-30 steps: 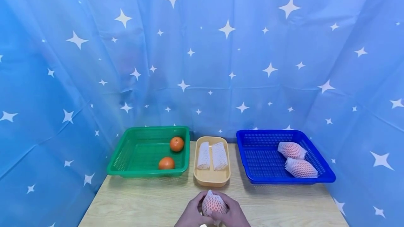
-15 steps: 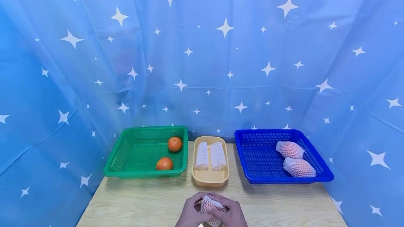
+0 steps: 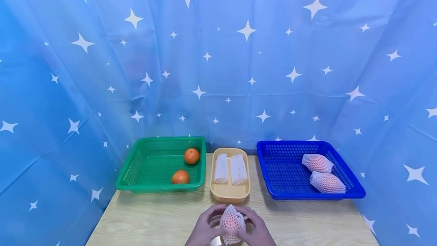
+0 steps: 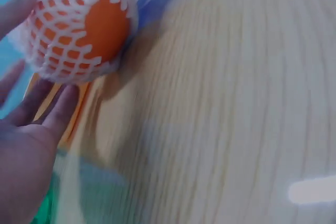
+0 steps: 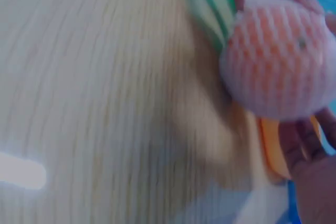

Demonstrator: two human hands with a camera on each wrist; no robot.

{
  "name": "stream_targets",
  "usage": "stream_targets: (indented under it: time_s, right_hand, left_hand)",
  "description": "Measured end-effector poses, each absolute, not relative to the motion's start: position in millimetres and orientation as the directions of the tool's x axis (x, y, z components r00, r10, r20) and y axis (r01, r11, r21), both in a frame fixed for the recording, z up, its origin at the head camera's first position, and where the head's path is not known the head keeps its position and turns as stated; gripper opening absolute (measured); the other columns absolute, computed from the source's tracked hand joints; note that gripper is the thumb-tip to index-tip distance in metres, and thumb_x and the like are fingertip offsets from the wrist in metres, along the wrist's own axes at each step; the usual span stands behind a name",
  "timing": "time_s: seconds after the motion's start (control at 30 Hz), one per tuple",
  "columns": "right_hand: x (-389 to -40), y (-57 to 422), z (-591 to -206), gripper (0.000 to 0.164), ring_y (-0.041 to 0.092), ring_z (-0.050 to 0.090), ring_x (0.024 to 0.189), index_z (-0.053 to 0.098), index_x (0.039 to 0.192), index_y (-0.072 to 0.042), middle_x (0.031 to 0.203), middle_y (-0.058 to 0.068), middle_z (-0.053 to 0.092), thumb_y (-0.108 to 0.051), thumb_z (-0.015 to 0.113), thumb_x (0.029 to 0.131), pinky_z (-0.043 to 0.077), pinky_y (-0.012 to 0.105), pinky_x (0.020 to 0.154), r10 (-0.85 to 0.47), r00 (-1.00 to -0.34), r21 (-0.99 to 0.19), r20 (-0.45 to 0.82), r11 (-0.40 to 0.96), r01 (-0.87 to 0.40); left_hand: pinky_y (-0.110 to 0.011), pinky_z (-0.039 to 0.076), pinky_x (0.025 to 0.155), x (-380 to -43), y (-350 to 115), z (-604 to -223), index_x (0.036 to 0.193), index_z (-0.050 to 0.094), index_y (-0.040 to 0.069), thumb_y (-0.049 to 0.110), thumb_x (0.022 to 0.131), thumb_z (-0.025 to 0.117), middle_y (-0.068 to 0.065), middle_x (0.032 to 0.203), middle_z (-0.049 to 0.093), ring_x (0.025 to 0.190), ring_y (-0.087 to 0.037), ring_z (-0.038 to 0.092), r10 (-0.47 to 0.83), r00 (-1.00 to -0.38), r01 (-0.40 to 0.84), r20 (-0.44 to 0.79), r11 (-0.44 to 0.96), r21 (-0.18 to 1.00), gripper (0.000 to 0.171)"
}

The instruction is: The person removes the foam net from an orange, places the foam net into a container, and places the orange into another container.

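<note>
In the head view an orange (image 3: 233,224) in a white foam net sleeve is at the bottom centre, between both hands. My left hand (image 3: 205,227) holds it from the left, thumb on the near side. My right hand (image 3: 257,229) holds the other side, with its thumb also at the front. The left wrist view shows bare skin of the orange (image 4: 110,30) at the sleeve's open end, with the left hand's fingers (image 4: 65,106) close below. In the right wrist view, net covers the orange (image 5: 281,59), and the right hand (image 5: 320,177) is beneath it.
A green basket (image 3: 160,190) with two bare oranges stands back left. Behind the hands is a cream tray (image 3: 229,193) with two flat foam nets (image 3: 221,169). A blue basket (image 3: 280,195) at right contains two netted oranges (image 3: 327,182). A starry blue curtain hangs behind the wooden table.
The netted orange has turned in my hands, and the sleeve's pointed end now stands up. Both hands have spread a little wider around it. Baskets and tray keep their places.
</note>
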State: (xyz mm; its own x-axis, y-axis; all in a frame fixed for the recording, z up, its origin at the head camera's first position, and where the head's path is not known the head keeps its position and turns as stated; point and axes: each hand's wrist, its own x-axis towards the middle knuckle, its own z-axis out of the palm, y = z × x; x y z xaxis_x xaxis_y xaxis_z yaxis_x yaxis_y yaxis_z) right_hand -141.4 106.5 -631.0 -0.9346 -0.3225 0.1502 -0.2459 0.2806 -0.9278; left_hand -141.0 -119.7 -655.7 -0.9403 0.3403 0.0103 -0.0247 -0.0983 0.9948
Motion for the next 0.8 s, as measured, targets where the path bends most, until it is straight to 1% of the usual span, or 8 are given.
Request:
stream_targets:
  time_s: [0.1, 0.2, 0.27, 0.33, 0.37, 0.47, 0.57, 0.8]
  right_hand:
    - [-143.2, 112.9, -636.8, 0.062, 0.008, 0.059, 0.103, 0.059, 0.141, -0.019, 0.126, 0.002, 0.064, -0.019, 0.084, 0.084, 0.055, 0.028, 0.083, -0.367, -0.91, -0.915, 0.192, 0.269, -0.302]
    - [-146.0, 115.1, -640.0, 0.061, 0.009, 0.059, 0.1, 0.06, 0.14, -0.019, 0.124, 0.004, 0.063, -0.021, 0.085, 0.085, 0.055, 0.027, 0.082, -0.391, -0.906, -0.926, 0.163, 0.256, -0.277]
    - [-147.6, 114.9, -640.8, 0.058, 0.007, 0.06, 0.104, 0.061, 0.139, -0.021, 0.127, 0.005, 0.064, -0.024, 0.084, 0.085, 0.053, 0.026, 0.085, -0.4, -0.909, -0.935, 0.117, 0.263, -0.236]
    - [-148.5, 113.3, -640.5, 0.056, 0.003, 0.06, 0.112, 0.064, 0.138, -0.023, 0.133, 0.003, 0.066, -0.026, 0.084, 0.085, 0.05, 0.023, 0.092, -0.395, -0.917, -0.949, 0.051, 0.267, -0.168]
    - [-148.7, 112.1, -640.0, 0.055, 0.003, 0.06, 0.117, 0.065, 0.137, -0.024, 0.137, 0.002, 0.066, -0.027, 0.084, 0.085, 0.049, 0.021, 0.095, -0.391, -0.92, -0.953, 0.024, 0.269, -0.139]
    - [-147.6, 110.0, -639.0, 0.053, 0.003, 0.06, 0.124, 0.068, 0.135, -0.024, 0.138, 0.0, 0.068, -0.031, 0.084, 0.085, 0.046, 0.017, 0.099, -0.367, -0.929, -0.961, -0.037, 0.267, -0.068]
    - [-146.3, 108.5, -637.2, 0.048, 0.005, 0.062, 0.124, 0.073, 0.128, -0.023, 0.135, -0.001, 0.07, -0.035, 0.085, 0.083, 0.047, 0.016, 0.099, -0.345, -0.937, -0.965, -0.046, 0.258, -0.047]
    - [-145.1, 103.4, -633.2, 0.037, 0.008, 0.068, 0.116, 0.08, 0.112, -0.021, 0.121, -0.005, 0.076, -0.036, 0.087, 0.078, 0.048, 0.018, 0.099, -0.278, -0.959, -0.948, 0.051, 0.289, -0.134]
  left_hand:
    - [-0.024, 0.053, 0.102, -137.9, -127.5, -656.7, 0.141, 0.058, 0.008, 0.015, 0.09, 0.079, -0.015, 0.141, 0.06, 0.126, -0.023, 0.063, 0.371, -0.929, -0.044, -0.008, -0.089, 0.995, 0.055]
    - [-0.025, 0.052, 0.104, -134.9, -128.9, -655.0, 0.144, 0.056, 0.019, 0.016, 0.087, 0.081, -0.007, 0.146, 0.058, 0.131, -0.023, 0.059, 0.409, -0.911, -0.072, -0.054, -0.03, 0.997, 0.062]
    - [-0.026, 0.051, 0.105, -134.1, -125.8, -653.7, 0.145, 0.054, 0.027, 0.019, 0.083, 0.085, 0.001, 0.147, 0.057, 0.133, -0.021, 0.056, 0.414, -0.907, -0.068, -0.071, 0.022, 0.997, 0.07]
    - [-0.025, 0.05, 0.102, -133.9, -121.8, -652.7, 0.141, 0.055, 0.033, 0.025, 0.08, 0.089, 0.007, 0.144, 0.059, 0.131, -0.018, 0.057, 0.388, -0.918, -0.058, -0.08, 0.067, 0.996, 0.07]
    - [-0.024, 0.05, 0.101, -134.0, -120.3, -652.2, 0.139, 0.057, 0.034, 0.027, 0.079, 0.09, 0.008, 0.142, 0.06, 0.129, -0.016, 0.059, 0.37, -0.926, -0.044, -0.071, 0.082, 0.996, 0.069]
    - [-0.023, 0.051, 0.099, -133.9, -117.2, -652.5, 0.133, 0.062, 0.03, 0.025, 0.077, 0.091, 0.004, 0.137, 0.064, 0.123, -0.016, 0.063, 0.332, -0.943, 0.002, -0.021, 0.068, 0.998, 0.064]
    - [-0.022, 0.052, 0.097, -133.6, -116.5, -652.3, 0.129, 0.065, 0.024, 0.019, 0.075, 0.092, -0.001, 0.135, 0.065, 0.12, -0.015, 0.065, 0.309, -0.951, 0.042, 0.029, 0.033, 0.999, 0.06]
    - [-0.026, 0.051, 0.101, -133.7, -111.6, -653.3, 0.117, 0.071, 0.015, 0.019, 0.08, 0.089, -0.007, 0.135, 0.066, 0.123, -0.015, 0.063, 0.277, -0.95, 0.146, 0.143, -0.011, 0.989, 0.042]
